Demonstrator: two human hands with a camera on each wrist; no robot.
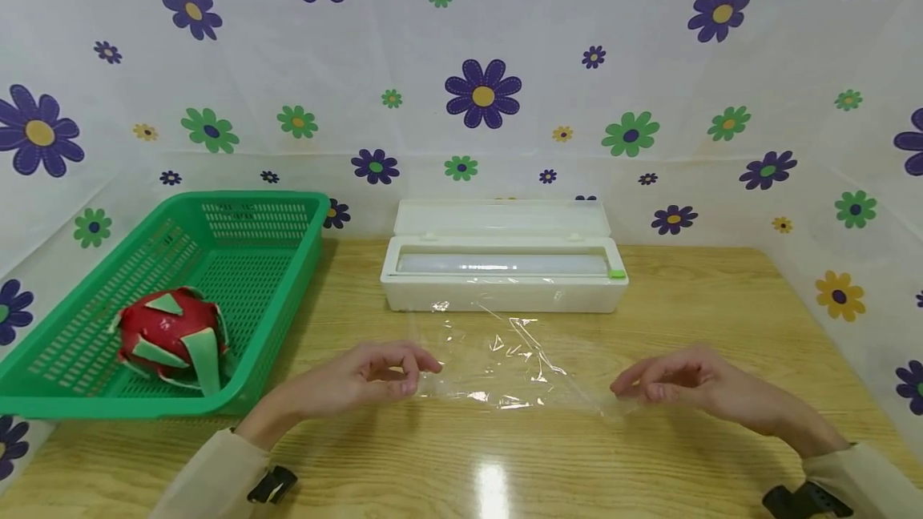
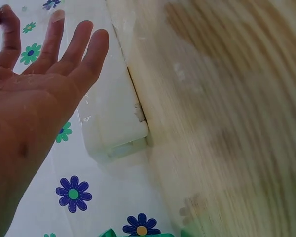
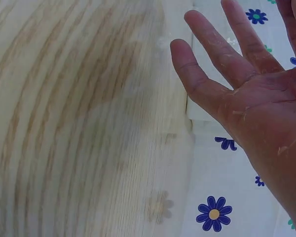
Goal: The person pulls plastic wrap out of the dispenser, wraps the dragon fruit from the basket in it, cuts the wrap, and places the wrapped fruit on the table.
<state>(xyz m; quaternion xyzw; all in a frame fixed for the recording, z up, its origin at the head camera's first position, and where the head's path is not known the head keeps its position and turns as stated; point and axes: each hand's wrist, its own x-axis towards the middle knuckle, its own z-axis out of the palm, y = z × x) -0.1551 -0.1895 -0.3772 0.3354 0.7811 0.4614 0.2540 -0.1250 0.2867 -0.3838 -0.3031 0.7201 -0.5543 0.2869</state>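
Observation:
A sheet of clear cling film [image 1: 505, 359] stretches from the white dispenser box [image 1: 505, 291] toward the front of the table. My left hand [image 1: 368, 375] pinches its near left corner between thumb and index finger; the other fingers are spread in the left wrist view. At the near right corner, my right hand [image 1: 692, 383] pinches the film the same way. The box has its lid [image 1: 502, 217] raised at the back, and the film roll [image 1: 497, 263] shows inside. A small green piece [image 1: 616, 274] sits at the right end of the box's front edge.
On the left stands a green plastic basket [image 1: 294, 263] with a red dragon fruit [image 1: 169, 335] inside. The wooden table [image 1: 404, 463] ends at a flower-patterned cloth [image 1: 534, 38] that hangs behind it and at the sides.

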